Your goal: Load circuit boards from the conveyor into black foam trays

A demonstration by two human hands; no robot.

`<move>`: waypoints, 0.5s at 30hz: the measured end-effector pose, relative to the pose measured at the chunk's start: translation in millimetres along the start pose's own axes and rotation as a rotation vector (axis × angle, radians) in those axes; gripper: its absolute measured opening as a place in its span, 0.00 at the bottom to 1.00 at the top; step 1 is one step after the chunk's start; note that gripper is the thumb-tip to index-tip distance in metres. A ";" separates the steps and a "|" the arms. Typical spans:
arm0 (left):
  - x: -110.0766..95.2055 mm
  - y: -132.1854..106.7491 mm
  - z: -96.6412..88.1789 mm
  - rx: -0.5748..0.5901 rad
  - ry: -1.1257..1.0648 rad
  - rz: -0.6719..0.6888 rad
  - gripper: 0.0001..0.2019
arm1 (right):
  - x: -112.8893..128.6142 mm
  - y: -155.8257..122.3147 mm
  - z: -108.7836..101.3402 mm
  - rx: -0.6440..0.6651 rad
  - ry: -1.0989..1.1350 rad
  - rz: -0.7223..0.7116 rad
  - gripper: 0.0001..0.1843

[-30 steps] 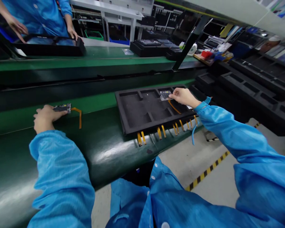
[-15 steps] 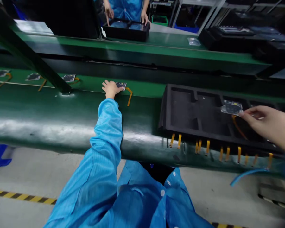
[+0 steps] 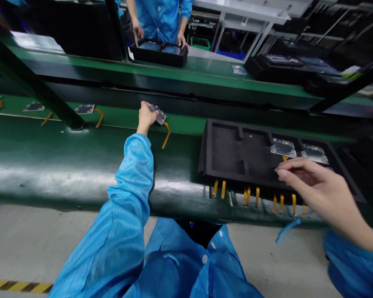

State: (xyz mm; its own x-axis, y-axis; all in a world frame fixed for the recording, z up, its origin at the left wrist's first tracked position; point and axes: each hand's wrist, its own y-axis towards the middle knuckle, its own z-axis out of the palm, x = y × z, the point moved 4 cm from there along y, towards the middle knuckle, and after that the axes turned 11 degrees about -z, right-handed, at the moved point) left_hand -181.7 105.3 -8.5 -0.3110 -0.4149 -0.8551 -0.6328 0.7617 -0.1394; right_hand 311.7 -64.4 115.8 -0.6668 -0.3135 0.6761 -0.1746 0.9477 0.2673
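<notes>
My left hand [image 3: 146,118] pinches a small circuit board [image 3: 159,116] at its left end, tilted just over the green belt. An orange ribbon cable [image 3: 167,138] hangs from that board's right end. Over the front of a black compartmented tray [image 3: 205,165], my right hand [image 3: 313,186] has its thumb and forefinger closed together; whatever may be between them is hidden. Just beyond those fingertips, a circuit board [image 3: 282,147] lies in a tray compartment, a bit of its orange ribbon showing. Another circuit board [image 3: 314,153] lies in the compartment to its right.
More circuit boards with ribbons [image 3: 85,109] lie along the belt [image 3: 118,118] at left. A dark slanted post [image 3: 49,89] stands among them. Several orange ribbon ends [image 3: 257,196] hang below the tray's front. Across the line, a co-worker's hands [image 3: 182,39] rest at a black box [image 3: 158,57].
My left hand has picked the board up off the belt and tilted it. The board my right hand held now lies in the tray, and that hand has moved left and nearer me.
</notes>
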 end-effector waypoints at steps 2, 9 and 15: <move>-21.1 -10.3 3.2 0.072 -0.152 0.098 0.22 | 13.5 1.0 14.8 0.040 0.111 -0.046 0.29; -97.7 -117.3 25.5 0.462 -0.486 0.460 0.28 | 53.8 23.1 64.7 0.016 0.436 -0.244 0.24; -109.1 -206.5 39.9 0.697 -0.591 0.641 0.32 | 48.6 28.2 69.9 -0.253 0.461 -0.217 0.30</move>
State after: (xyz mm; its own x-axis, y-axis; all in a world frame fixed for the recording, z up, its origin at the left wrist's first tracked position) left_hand 11.2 13.1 93.7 0.0662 0.3153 -0.9467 0.1180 0.9396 0.3212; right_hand 223.8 -48.8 108.2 -0.2400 -0.5471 0.8019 -0.0555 0.8324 0.5513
